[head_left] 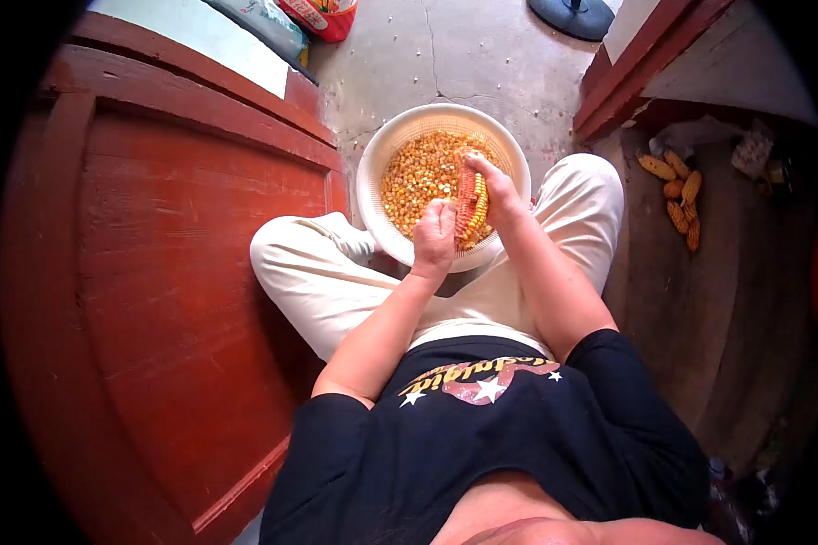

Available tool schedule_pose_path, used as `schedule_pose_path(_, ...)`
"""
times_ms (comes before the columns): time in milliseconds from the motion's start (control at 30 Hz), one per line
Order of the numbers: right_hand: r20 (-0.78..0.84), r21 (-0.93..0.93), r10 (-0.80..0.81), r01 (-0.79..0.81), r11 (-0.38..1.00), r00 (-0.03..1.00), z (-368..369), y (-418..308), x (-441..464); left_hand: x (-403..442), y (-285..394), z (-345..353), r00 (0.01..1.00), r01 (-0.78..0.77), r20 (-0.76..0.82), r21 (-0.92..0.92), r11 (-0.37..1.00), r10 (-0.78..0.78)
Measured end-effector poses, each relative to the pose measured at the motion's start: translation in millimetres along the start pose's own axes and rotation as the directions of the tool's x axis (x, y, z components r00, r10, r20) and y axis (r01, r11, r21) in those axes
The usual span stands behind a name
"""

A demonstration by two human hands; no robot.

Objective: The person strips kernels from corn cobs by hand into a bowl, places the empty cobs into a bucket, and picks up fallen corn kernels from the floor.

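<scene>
A partly stripped corn cob point(469, 205) is held over a white basket point(370, 211); bare reddish rows show beside rows of yellow kernels. My right hand point(497, 189) is closed around its far end and right side. My left hand point(434, 238) is closed against the cob's left side near the lower end, its fingers curled and partly hidden. Below both hands, loose corn kernels point(415, 177) fill the basket, which sits on the floor between my bent legs.
Several corn ears point(690, 187) lie on the floor at the right near a plastic bag point(691, 134). A red wooden door point(182, 272) stands close on my left. Scattered kernels dot the concrete floor point(463, 54). A round dark base point(573, 16) and a red bag point(329, 20) are ahead.
</scene>
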State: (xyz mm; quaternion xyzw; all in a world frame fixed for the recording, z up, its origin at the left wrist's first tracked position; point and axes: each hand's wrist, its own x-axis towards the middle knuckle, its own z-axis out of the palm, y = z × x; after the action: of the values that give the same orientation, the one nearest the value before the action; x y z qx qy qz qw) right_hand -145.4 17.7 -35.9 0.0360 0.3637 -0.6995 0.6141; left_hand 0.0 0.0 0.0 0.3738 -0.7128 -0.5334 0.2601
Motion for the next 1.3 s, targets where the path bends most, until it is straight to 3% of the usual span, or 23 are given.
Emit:
schedule_pose_path(33, -0.012, 0.082, -0.029, 0.03, 0.996, 1.0, 4, -1, 3, 4, 1, -2, 0.999, 0.029, -0.017, -0.1, 0.995, -0.031)
schedule_pose_path(100, -0.06, 0.156, -0.034, 0.043, 0.987, 0.998, -5, -1, -10, -6, 12, 0, 0.969, 0.247, 0.139, -0.476, 0.844, -0.205)
schedule_pose_path(133, -0.066, 0.147, -0.055, 0.064, 0.987, 0.996, -5, -2, -4, -4, 16, -4, 0.958, 0.285, 0.167, -0.479, 0.83, -0.233)
schedule_pose_path(167, -0.075, 0.147, -0.072, 0.083, 0.986, 0.995, -5, 0, 0, -5, 20, -11, 0.943, 0.331, 0.198, -0.474, 0.816, -0.267)
schedule_pose_path(200, -0.127, 0.139, -0.09, 0.108, 0.984, 0.988, 13, 0, -9, -1, 5, -26, 0.954, 0.265, 0.212, -0.273, 0.925, -0.211)
schedule_pose_path(233, -0.129, 0.143, -0.092, 0.111, 0.984, 0.987, 12, 3, -10, 0, -1, -28, 0.953, 0.266, 0.217, -0.27, 0.925, -0.211)
schedule_pose_path(300, -0.222, 0.011, -0.144, 0.15, 0.989, 0.964, 10, 4, -7, 9, 0, -28, 0.998, -0.035, 0.049, 0.189, 0.981, 0.027)
schedule_pose_path(333, -0.221, -0.033, -0.189, 0.187, 0.982, 0.957, 11, 6, -6, 9, 11, -31, 0.992, 0.054, 0.106, 0.16, 0.986, -0.071)
schedule_pose_path(433, -0.208, -0.354, -0.359, 0.272, 0.895, 0.91, 13, 8, -11, 17, 21, -25, 0.993, -0.06, 0.111, 0.174, 0.983, 0.041)
schedule_pose_path(500, -0.155, -0.327, -0.359, 0.295, 0.898, 0.92, 13, 8, -12, 32, 15, -18, 0.968, 0.099, 0.226, 0.071, 0.993, -0.113)
schedule_pose_path(567, -0.155, -0.455, -0.279, 0.182, 0.872, 0.948, 13, 4, -14, 46, 0, -16, 0.963, 0.024, 0.265, 0.07, 0.997, -0.042)
schedule_pose_path(700, -0.134, -0.473, -0.337, 0.238, 0.848, 0.932, 11, 8, -11, 47, 26, -23, 0.866, 0.194, 0.449, 0.104, 0.975, -0.22)
schedule_pose_path(767, -0.154, -0.463, -0.359, 0.253, 0.849, 0.921, 10, 11, -9, 45, 20, -19, 0.923, 0.028, 0.383, 0.011, 1.0, -0.03)
schedule_pose_path(833, -0.138, -0.473, -0.369, 0.266, 0.84, 0.919, 11, 9, -10, 44, 3, -14, 0.936, 0.009, 0.351, 0.036, 0.999, -0.021)
schedule_pose_path(867, -0.085, -0.261, -0.226, 0.198, 0.945, 0.97, 12, 7, -12, 43, -3, -12, 0.961, 0.009, 0.278, -0.019, 1.0, -0.003)
schedule_pose_path(900, -0.086, -0.257, -0.224, 0.196, 0.946, 0.971, 13, 8, -13, 42, -5, -12, 0.98, 0.004, 0.2, -0.075, 0.997, 0.011)
schedule_pose_path(967, -0.112, -0.334, -0.301, 0.249, 0.909, 0.947, 16, 8, -12, 42, -8, -13, 0.978, 0.01, 0.21, -0.067, 0.998, 0.005)
schedule_pose_path(1033, -0.071, -0.276, -0.273, 0.244, 0.93, 0.96, 16, 5, -13, 42, 5, -17, 0.963, 0.122, 0.265, -0.241, 0.963, -0.056)
schedule_pose_path(1067, -0.074, -0.288, -0.25, 0.22, 0.932, 0.965, 16, 5, -14, 43, 12, -27, 0.88, 0.348, 0.428, -0.285, 0.893, -0.206)
schedule_pose_path(1100, -0.077, -0.3, -0.229, 0.197, 0.933, 0.97, 16, 4, -14, 43, 17, -29, 0.88, 0.347, 0.428, -0.285, 0.894, -0.206)
schedule_pose_path(1167, -0.064, -0.288, -0.211, 0.184, 0.94, 0.975, 10, 9, -6, 42, 26, -31, 0.866, 0.246, 0.465, -0.071, 0.967, -0.186)
schedule_pose_path(1200, -0.09, -0.316, -0.217, 0.179, 0.932, 0.972, 11, 11, -5, 44, 32, -35, 0.826, 0.288, 0.511, -0.016, 0.958, -0.24)
schedule_pose_path(1300, -0.073, -0.269, -0.16, 0.135, 0.954, 0.984, 15, 7, -12, 48, 19, -38, 0.777, 0.316, 0.591, -0.068, 0.946, -0.217)
